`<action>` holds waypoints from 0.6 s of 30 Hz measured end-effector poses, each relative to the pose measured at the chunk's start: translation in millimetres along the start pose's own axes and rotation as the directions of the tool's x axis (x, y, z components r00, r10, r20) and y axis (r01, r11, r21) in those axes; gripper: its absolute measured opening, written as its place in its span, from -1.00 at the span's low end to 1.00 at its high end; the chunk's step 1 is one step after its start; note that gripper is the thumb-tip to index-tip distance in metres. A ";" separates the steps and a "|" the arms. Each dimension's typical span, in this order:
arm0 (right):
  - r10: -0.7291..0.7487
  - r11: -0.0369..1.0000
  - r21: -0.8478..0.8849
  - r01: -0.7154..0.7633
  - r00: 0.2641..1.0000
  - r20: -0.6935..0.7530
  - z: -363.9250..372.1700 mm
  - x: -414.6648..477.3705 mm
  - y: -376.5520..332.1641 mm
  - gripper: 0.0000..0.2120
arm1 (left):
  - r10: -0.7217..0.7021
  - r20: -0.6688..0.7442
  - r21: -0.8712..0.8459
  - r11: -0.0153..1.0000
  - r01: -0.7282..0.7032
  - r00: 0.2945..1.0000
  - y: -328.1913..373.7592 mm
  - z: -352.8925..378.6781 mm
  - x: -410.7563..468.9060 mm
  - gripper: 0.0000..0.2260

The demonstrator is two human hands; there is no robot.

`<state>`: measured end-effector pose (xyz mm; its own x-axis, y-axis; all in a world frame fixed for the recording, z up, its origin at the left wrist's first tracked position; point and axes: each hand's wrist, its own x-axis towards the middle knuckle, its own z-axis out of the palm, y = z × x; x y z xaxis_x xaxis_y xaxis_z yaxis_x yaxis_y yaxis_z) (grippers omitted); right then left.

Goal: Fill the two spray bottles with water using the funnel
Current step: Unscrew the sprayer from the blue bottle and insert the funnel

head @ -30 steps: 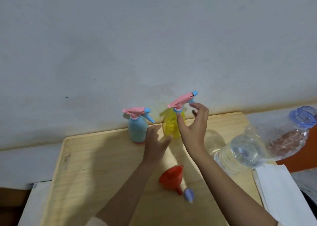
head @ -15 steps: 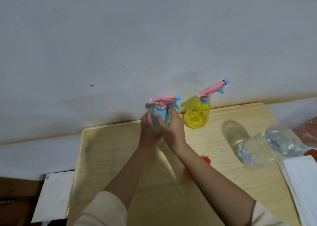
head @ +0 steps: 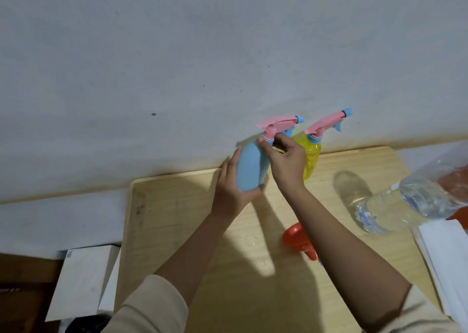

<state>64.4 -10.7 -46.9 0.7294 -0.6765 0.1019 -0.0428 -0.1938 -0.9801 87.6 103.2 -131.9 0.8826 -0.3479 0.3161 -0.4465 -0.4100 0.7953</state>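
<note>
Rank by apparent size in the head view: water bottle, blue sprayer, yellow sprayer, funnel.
water bottle
blue sprayer (held up nearer the camera, so its lead over the next is unsure)
yellow sprayer
funnel, partly hidden

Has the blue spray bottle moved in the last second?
Yes. The blue spray bottle stood on the table; now left hand and right hand hold it lifted above the back edge, tilted.

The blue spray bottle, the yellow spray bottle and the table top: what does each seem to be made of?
The blue spray bottle looks like opaque matte plastic, evenly coloured. The yellow spray bottle looks like translucent glossy plastic; light passes through it. The table top looks like pale wood or wood-look laminate, with faint grain lines; I cannot tell which.
</note>
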 end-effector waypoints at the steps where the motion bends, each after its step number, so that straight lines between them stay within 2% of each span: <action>1: -0.003 1.000 0.004 0.003 0.999 0.034 -4.0 0.6 -3.5 -0.92 | -0.002 0.039 -0.025 1.000 0.003 0.999 2.3 -6.3 1.5 -0.14; 5: -0.034 0.995 0.103 0.003 0.954 0.298 -19.6 5.4 -24.4 -0.91 | -0.105 0.302 -0.278 0.941 0.194 0.947 9.8 -36.8 9.6 -0.09; 7: -0.024 0.987 0.153 -0.048 0.901 0.434 -27.9 6.7 -34.2 -0.85 | -0.118 0.368 -0.324 0.913 0.246 0.922 15.4 -49.8 8.0 -0.10; 9: -0.002 0.981 0.170 -0.096 0.867 0.499 -30.1 4.2 -40.0 -0.84 | -0.125 0.391 -0.351 0.896 0.273 0.912 22.1 -56.2 3.6 -0.08; 11: 0.024 0.982 0.160 -0.104 0.899 0.436 -23.6 -3.1 -42.3 -0.87 | -0.131 0.379 -0.367 0.888 0.279 0.916 29.1 -57.1 -3.0 -0.08; 13: 0.049 0.984 0.152 -0.088 0.970 0.239 -13.0 -11.5 -44.7 -0.78 | -0.129 0.348 -0.369 0.891 0.262 0.929 33.8 -56.2 -8.1 -0.08; 15: 0.066 0.968 0.237 -0.078 0.996 0.058 -10.0 -16.4 -45.6 -0.75 | -0.120 0.335 -0.376 0.892 0.249 0.935 35.6 -56.7 -11.8 -0.07; 16: 0.069 0.951 0.298 -0.076 0.997 0.035 -11.2 -17.7 -45.6 -0.78 | -0.115 0.340 -0.378 0.892 0.247 0.933 37.0 -58.4 -13.2 -0.08; 18: 0.046 0.925 0.374 -0.072 0.996 0.077 -13.9 -21.3 -44.8 -0.87 | -0.108 0.355 -0.369 0.896 0.246 0.928 39.3 -62.2 -14.3 -0.09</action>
<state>41.2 2.5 -2.8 0.7768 -0.6283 0.0433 0.1636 0.1350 -0.9772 66.6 144.6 -73.0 0.8154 -0.5784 0.0237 -0.1289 -0.1415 0.9815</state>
